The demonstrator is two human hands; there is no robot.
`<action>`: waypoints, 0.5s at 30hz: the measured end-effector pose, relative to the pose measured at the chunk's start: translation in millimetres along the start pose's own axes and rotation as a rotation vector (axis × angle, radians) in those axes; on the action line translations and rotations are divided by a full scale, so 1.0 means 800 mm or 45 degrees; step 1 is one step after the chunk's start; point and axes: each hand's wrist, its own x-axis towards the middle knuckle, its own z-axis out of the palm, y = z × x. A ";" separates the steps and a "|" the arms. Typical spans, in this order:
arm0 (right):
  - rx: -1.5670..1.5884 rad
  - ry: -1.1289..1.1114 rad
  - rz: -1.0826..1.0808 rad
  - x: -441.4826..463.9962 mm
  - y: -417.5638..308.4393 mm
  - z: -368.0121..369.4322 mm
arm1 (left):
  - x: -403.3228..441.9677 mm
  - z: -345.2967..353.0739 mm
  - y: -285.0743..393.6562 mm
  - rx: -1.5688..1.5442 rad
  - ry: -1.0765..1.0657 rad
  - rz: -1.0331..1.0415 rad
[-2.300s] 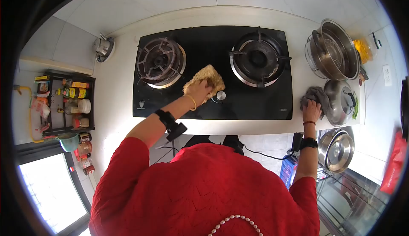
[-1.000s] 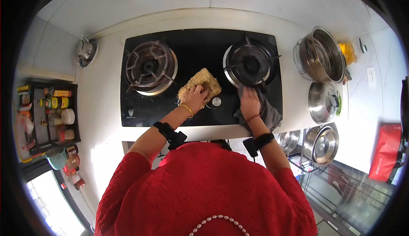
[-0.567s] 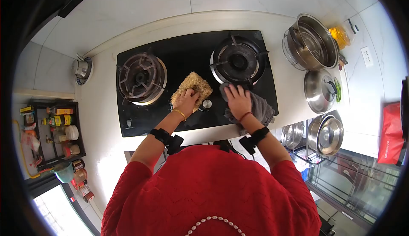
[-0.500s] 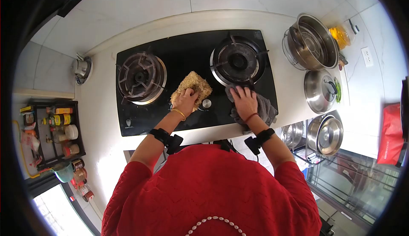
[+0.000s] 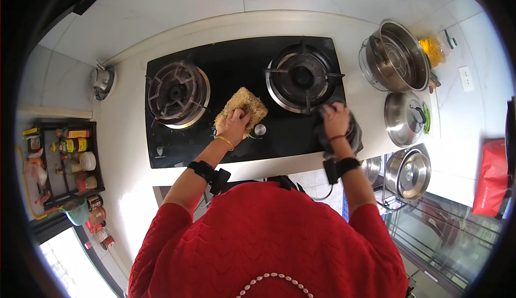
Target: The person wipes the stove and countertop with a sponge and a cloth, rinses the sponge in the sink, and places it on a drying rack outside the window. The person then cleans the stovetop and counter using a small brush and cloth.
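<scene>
My left hand [image 5: 231,127] is closed on a tan, shaggy cleaning cloth [image 5: 248,101] that lies on the black glass gas stove [image 5: 236,72], between the two burners and beside a control knob [image 5: 260,130]. Over the stove's front right corner, my right hand [image 5: 336,119] grips a dark grey cloth [image 5: 353,135]. The hand and this cloth are blurred, and part of the cloth hangs beyond the stove's right edge. The right burner [image 5: 303,75] sits just behind that hand. To the left of the tan cloth is the left burner [image 5: 177,91].
On the right counter stand a steel pot [image 5: 400,56], a steel lid [image 5: 403,119] and an oil bottle [image 5: 432,49]. More steel pans [image 5: 411,173] sit at the lower right. A small kettle [image 5: 102,81] and a rack of seasoning jars [image 5: 64,158] are on the left.
My right hand has moved right with the grey cloth, from the front of the right burner to the stove's right edge. My left hand stays in place on the tan cloth.
</scene>
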 end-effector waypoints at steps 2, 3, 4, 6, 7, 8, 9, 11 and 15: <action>0.086 0.040 0.030 -0.020 -0.046 -0.008 | 0.000 -0.004 0.002 0.044 -0.031 -0.009; 0.188 0.089 0.090 -0.028 -0.061 -0.004 | 0.000 -0.007 0.004 0.030 -0.047 -0.024; 0.295 0.137 0.153 -0.033 -0.071 0.002 | 0.002 -0.006 0.004 0.046 -0.024 -0.010; 0.402 0.136 0.165 -0.034 -0.085 0.011 | 0.001 -0.006 0.002 0.083 0.013 0.017; 0.420 0.135 0.120 -0.032 -0.093 0.014 | 0.001 -0.008 0.002 0.083 -0.012 -0.002; 0.429 0.136 0.073 -0.029 -0.097 0.017 | 0.002 -0.010 0.003 0.077 -0.034 -0.018; 0.401 0.092 0.017 -0.025 -0.108 0.013 | 0.003 -0.010 0.007 0.066 -0.056 -0.033; 0.286 0.093 -0.160 -0.021 -0.111 0.012 | 0.002 -0.004 0.008 0.030 -0.020 -0.018; 0.024 0.066 -0.288 -0.011 -0.086 0.003 | 0.009 -0.001 0.002 0.039 0.014 0.023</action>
